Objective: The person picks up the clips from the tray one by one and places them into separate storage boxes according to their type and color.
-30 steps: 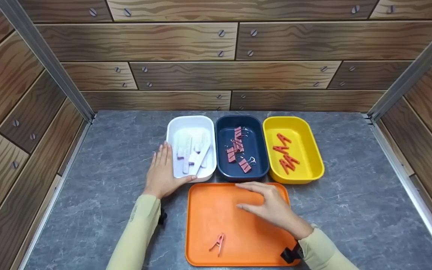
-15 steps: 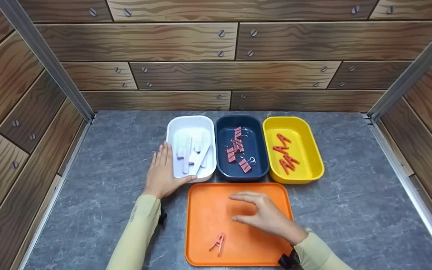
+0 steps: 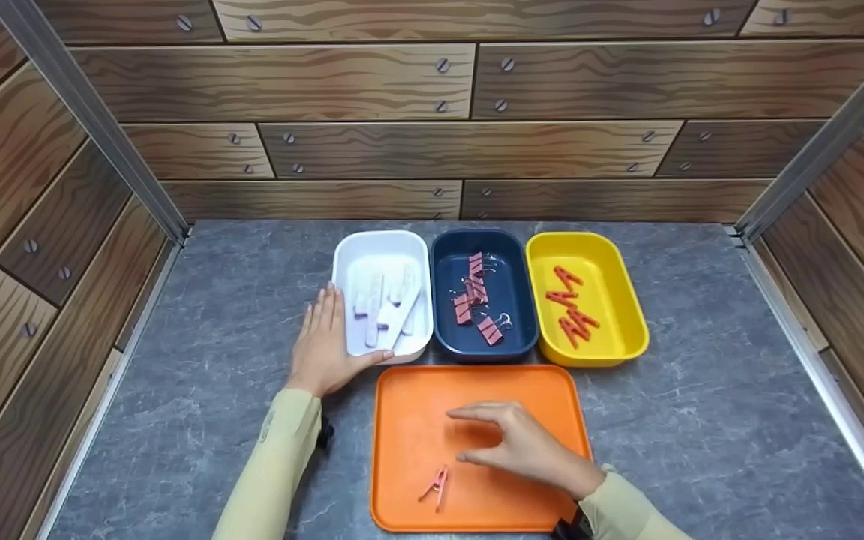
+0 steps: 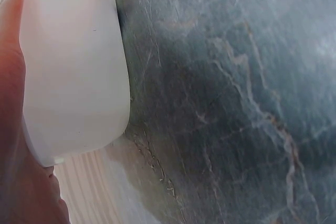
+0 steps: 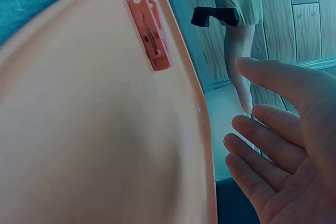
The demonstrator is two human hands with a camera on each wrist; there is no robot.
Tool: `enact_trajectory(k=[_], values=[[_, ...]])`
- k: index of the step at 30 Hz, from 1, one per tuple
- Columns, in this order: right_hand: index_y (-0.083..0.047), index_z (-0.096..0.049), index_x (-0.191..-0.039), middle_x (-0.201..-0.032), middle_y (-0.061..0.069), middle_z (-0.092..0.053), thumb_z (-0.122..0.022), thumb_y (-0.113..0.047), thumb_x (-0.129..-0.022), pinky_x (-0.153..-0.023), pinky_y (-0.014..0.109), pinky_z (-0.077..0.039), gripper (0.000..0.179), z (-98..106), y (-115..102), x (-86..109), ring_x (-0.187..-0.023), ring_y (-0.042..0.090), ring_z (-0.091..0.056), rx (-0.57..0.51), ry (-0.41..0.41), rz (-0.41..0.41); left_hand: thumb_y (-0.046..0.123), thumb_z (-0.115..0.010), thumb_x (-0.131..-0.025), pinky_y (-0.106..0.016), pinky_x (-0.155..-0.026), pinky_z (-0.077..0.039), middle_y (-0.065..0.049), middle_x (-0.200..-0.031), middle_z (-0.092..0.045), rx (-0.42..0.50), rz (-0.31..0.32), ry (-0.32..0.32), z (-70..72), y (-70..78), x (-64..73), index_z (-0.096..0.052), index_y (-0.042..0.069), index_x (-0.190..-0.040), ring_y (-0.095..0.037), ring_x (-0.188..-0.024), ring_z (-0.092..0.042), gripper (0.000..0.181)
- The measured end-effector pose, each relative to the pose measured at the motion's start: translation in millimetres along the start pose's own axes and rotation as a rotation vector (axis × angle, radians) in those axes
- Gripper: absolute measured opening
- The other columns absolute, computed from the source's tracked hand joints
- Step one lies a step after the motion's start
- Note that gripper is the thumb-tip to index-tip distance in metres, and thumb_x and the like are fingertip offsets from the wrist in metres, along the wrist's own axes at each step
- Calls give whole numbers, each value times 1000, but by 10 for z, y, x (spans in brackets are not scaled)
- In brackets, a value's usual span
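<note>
My left hand [image 3: 322, 346] rests against the left side and near corner of a white bin [image 3: 421, 341], its fingers straight. Several whitish flat sticks [image 3: 376, 309] lie in that bin; their kind is unclear. Over the orange tray [image 3: 409, 405] hovers my right hand [image 3: 526, 446], thumb and fingers apart with nothing between them. A red clothespin [image 3: 438, 487] lies on the tray, to the left of and below the right fingertips. The right wrist view also shows the clothespin [image 5: 150, 32] near the tray's edge, apart from the fingers.
A dark blue bin [image 3: 447, 341] with several red binder clips [image 3: 475, 289] stands beside the white bin. Right of it, a yellow bin [image 3: 623, 315] holds several red clothespins [image 3: 578, 322]. Wood-patterned walls [image 3: 372, 150] enclose the grey marbled table [image 3: 709, 390].
My right hand has moved down and left over the tray, closer to the clothespin. The left hand and the bins have stayed in place.
</note>
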State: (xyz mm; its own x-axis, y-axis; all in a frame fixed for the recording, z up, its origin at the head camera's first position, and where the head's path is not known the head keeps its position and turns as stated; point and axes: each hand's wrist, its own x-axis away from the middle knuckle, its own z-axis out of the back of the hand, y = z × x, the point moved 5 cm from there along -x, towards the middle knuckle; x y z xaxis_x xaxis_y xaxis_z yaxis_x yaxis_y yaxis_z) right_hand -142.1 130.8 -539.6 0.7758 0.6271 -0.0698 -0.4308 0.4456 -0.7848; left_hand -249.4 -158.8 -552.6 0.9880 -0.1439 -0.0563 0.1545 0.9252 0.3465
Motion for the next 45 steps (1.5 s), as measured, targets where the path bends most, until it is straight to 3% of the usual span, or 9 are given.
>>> enact_trajectory(k=[18, 30, 45], values=[[-18, -73, -128, -121, -11, -69, -84, -30, -86, -101, 33, -51, 44, -279, 30, 24, -113, 7, -62, -25, -195, -37, 94, -52, -71, -40, -124, -1, -17, -168, -1, 5, 11, -4, -6, 2, -3, -5, -2, -161, -30, -154, -1, 140], [-16, -76, -122, -115, -12, -71, -84, -20, -86, -95, 29, -53, 37, -367, -30, 59, -106, 4, -63, 29, -212, 91, 90, -56, -74, -41, -124, -1, -19, -168, -3, -6, 3, 1, 0, 4, -3, -7, -3, -161, -32, -154, -4, 137], [-20, -78, -117, -102, -17, -67, -82, -20, -88, -85, 24, -54, 29, -478, 12, 60, -94, 1, -60, -12, -256, 36, 91, -55, -74, -41, -124, 0, -18, -168, -2, 4, 13, -7, 2, 12, 1, -5, -2, -161, -31, -154, -2, 137]])
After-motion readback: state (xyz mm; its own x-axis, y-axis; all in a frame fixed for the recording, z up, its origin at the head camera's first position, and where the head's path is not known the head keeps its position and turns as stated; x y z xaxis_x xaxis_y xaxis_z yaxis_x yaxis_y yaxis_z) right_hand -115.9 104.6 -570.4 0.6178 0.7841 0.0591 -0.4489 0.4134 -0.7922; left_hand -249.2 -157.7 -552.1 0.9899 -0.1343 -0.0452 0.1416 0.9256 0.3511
